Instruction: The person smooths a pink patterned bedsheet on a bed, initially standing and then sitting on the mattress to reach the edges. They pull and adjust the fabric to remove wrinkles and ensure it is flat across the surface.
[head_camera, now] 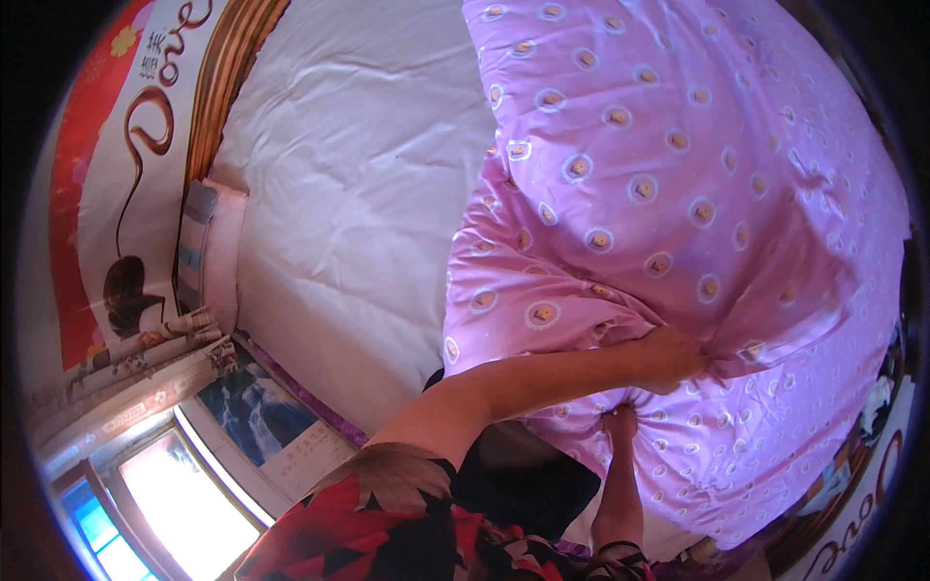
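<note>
A thick pink-purple quilt (639, 189) with small round printed motifs lies bunched and folded over the right side of the bed. My left hand (668, 359) reaches across from the left and is closed on a gathered fold of it. Lower down and nearer my body, my right hand (619, 423) grips another pinch of the same quilt, with creases running out from the fingers. Part of the quilt between the two hands is hidden by my left forearm. Under the quilt's left edge, a pale, wrinkled bed sheet (349, 189) is spread.
A pink and grey-striped pillow or cushion (221, 250) stands against the wall at left. Beside it are a wall poster (152, 174) bearing writing and a waterfall picture (254, 407). A bright window (182, 501) is at lower left. My dark-clothed leg (523, 472) is beneath my left arm.
</note>
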Demonstrator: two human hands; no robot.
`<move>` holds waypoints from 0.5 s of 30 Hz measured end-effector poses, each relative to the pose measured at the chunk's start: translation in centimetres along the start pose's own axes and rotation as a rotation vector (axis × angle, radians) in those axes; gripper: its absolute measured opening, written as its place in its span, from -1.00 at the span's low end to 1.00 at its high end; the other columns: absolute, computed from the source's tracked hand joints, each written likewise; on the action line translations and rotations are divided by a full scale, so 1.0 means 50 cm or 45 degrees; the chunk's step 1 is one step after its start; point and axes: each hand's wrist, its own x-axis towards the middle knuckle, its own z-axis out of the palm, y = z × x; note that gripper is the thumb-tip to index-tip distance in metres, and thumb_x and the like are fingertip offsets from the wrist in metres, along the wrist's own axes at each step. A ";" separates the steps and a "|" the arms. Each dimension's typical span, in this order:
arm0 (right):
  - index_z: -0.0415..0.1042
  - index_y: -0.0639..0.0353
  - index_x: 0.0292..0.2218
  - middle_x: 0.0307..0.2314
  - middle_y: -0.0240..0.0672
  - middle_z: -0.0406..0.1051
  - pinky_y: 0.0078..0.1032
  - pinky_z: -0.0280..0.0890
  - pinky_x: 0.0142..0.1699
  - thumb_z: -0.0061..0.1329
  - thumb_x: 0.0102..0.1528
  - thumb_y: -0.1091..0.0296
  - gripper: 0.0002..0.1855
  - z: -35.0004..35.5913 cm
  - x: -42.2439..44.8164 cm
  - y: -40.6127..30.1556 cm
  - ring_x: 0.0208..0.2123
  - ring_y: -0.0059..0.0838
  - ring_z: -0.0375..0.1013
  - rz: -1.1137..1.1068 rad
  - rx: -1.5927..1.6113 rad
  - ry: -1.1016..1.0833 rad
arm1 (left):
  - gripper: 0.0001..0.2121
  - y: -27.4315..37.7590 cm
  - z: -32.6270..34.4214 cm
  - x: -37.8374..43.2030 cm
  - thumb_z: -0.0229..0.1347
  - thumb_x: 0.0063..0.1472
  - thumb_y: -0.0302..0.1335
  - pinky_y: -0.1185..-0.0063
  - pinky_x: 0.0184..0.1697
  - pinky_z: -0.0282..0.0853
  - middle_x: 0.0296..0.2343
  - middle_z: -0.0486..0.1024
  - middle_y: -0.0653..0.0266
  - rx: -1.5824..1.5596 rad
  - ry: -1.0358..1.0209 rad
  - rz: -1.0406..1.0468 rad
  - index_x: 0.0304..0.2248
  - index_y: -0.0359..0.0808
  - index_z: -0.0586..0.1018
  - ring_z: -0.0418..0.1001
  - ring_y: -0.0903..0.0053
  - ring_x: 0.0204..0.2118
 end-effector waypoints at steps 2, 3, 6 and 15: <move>0.39 0.25 -0.45 -0.47 -0.10 0.37 -0.29 0.25 -0.28 -0.13 -0.27 0.21 -0.67 -0.034 -0.014 -0.040 -0.38 -0.09 0.35 0.014 0.033 -0.112 | -0.66 -0.047 0.057 -0.006 -0.01 -0.23 -0.52 0.34 -0.38 0.28 -0.40 0.42 0.14 0.012 -0.050 -0.051 -0.32 -0.19 0.44 0.40 0.27 -0.35; 0.39 0.24 -0.45 -0.47 -0.10 0.37 -0.29 0.25 -0.28 -0.12 -0.27 0.21 -0.67 -0.038 -0.017 -0.042 -0.38 -0.10 0.35 0.003 0.058 -0.015 | -0.62 -0.069 0.061 -0.006 -0.01 -0.22 -0.52 0.34 -0.38 0.28 -0.37 0.42 0.15 0.027 -0.042 -0.075 -0.27 -0.16 0.42 0.39 0.28 -0.33; 0.39 0.21 -0.45 -0.49 -0.12 0.38 -0.29 0.25 -0.29 -0.09 -0.30 0.22 -0.68 -0.034 -0.016 -0.035 -0.40 -0.10 0.36 0.022 0.078 0.006 | -0.56 -0.114 -0.027 -0.020 -0.02 -0.19 -0.50 0.36 -0.33 0.28 -0.31 0.40 0.18 -0.100 0.320 -0.009 -0.19 -0.10 0.37 0.36 0.26 -0.28; 0.33 0.29 -0.40 -0.44 -0.04 0.36 -0.27 0.25 -0.30 -0.09 -0.24 0.22 -0.64 -0.060 -0.044 -0.081 -0.38 -0.06 0.36 0.138 0.067 0.001 | -0.72 -0.230 -0.656 -0.504 0.05 -0.01 -0.37 0.61 -0.35 0.31 -0.44 0.44 0.25 -0.089 1.185 -0.726 -0.28 -0.30 0.42 0.38 0.56 -0.41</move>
